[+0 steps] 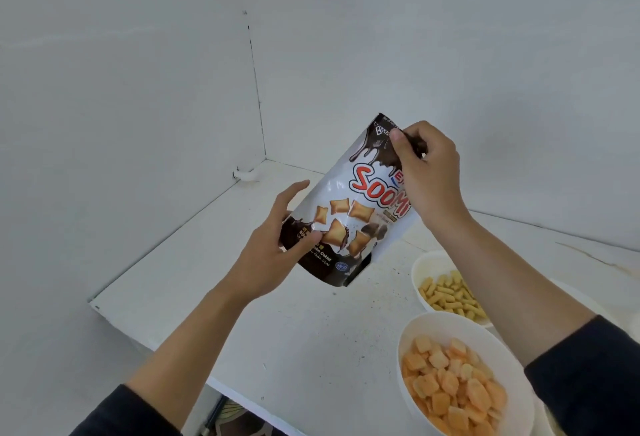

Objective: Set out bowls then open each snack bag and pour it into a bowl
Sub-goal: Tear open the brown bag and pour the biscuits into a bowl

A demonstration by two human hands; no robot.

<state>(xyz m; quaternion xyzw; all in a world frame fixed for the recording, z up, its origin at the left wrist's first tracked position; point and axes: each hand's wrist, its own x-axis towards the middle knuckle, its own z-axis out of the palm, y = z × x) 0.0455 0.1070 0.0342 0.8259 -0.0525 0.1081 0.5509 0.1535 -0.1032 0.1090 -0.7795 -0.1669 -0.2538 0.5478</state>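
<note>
A white and brown snack bag (349, 213) with red lettering and pictured pillow biscuits is held up above the white table (214, 262), tilted to the right. My left hand (277, 248) holds its lower left side, thumb on the front. At the bag's top right corner, my right hand (424, 172) pinches the sealed edge. A white bowl (460, 373) of orange puffed squares sits at the lower right. Behind it a second white bowl (446, 290) holds yellow stick snacks, partly hidden by my right forearm.
The table stands in a corner between two white walls (138, 89). Its left edge runs diagonally toward the near left. Part of a third white bowl (575, 293) shows past my right forearm. A dark gap with unclear items lies below the table's front edge.
</note>
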